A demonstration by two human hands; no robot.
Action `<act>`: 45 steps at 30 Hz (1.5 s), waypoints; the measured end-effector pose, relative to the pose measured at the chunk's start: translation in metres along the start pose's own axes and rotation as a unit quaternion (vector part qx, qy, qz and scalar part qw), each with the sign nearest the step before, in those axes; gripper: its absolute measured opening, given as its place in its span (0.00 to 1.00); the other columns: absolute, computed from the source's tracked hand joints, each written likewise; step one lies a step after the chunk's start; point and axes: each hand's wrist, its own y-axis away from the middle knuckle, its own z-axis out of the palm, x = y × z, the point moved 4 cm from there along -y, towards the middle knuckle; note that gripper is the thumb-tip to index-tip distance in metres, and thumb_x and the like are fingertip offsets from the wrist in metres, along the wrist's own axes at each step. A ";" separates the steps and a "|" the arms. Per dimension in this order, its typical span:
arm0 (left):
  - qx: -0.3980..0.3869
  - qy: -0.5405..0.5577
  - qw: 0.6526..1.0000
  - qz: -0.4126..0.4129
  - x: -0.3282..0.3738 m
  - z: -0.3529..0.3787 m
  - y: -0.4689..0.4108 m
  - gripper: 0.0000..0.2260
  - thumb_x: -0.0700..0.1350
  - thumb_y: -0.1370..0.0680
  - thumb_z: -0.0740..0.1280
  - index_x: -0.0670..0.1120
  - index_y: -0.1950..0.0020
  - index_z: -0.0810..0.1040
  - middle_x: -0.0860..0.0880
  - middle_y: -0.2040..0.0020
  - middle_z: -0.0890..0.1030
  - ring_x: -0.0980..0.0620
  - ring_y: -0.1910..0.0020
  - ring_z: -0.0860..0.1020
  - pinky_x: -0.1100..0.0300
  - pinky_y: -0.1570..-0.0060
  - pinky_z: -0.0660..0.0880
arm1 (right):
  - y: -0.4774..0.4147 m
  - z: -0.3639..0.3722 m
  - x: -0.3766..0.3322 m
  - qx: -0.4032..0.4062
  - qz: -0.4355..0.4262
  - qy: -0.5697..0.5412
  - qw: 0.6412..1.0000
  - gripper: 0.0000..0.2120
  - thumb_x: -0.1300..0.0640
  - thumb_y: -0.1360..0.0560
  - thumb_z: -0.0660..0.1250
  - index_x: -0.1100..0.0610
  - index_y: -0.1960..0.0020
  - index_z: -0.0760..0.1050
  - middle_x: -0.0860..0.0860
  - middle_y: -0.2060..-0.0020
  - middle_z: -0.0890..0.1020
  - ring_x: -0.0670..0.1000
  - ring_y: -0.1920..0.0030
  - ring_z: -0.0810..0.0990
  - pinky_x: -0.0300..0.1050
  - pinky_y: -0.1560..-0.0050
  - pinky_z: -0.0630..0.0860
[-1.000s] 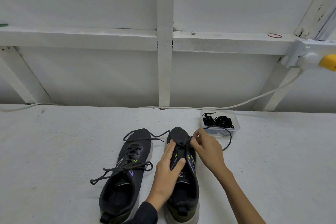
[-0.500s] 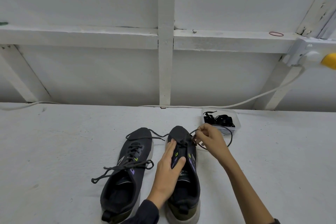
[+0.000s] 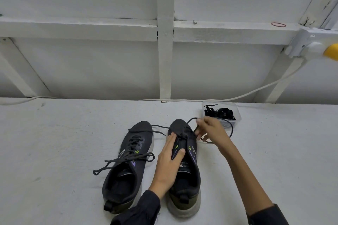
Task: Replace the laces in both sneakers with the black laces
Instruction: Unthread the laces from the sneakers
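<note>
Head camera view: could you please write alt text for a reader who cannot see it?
A person's right hand pinches a dark lace at the front eyelets of a dark sneaker, which the left hand steadies on a white surface. A second sneaker, loosely laced, lies beside it, with a clear container of black laces behind.

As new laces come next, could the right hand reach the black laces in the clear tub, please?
Probably yes: the black laces lie in the open tub just beyond the right hand, nothing between; that hand pinches the old lace, though.
</note>
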 end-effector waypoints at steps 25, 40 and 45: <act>0.004 0.004 1.000 -0.014 -0.001 0.000 0.000 0.26 0.42 0.20 0.65 0.50 0.23 0.61 0.54 0.23 0.61 0.59 0.25 0.59 0.57 0.24 0.57 | 0.009 0.012 0.017 -0.035 -0.017 0.065 0.997 0.07 0.57 0.30 0.77 0.61 0.60 0.82 0.52 0.69 0.83 0.50 0.72 0.79 0.35 0.75 0.67; 0.007 0.012 1.000 -0.013 -0.002 -0.001 0.000 0.26 0.41 0.20 0.65 0.51 0.23 0.61 0.56 0.23 0.62 0.60 0.25 0.60 0.56 0.24 0.58 | 0.010 0.012 0.020 -0.015 0.004 0.024 1.000 0.11 0.56 0.31 0.77 0.62 0.61 0.79 0.51 0.71 0.80 0.48 0.74 0.77 0.38 0.77 0.66; 0.006 0.015 1.000 -0.015 -0.002 -0.001 0.002 0.26 0.42 0.20 0.65 0.52 0.24 0.62 0.56 0.24 0.63 0.60 0.25 0.60 0.55 0.24 0.58 | 0.006 0.004 0.011 0.042 -0.035 -0.010 0.998 0.09 0.62 0.28 0.73 0.62 0.64 0.76 0.54 0.71 0.79 0.50 0.74 0.78 0.39 0.75 0.67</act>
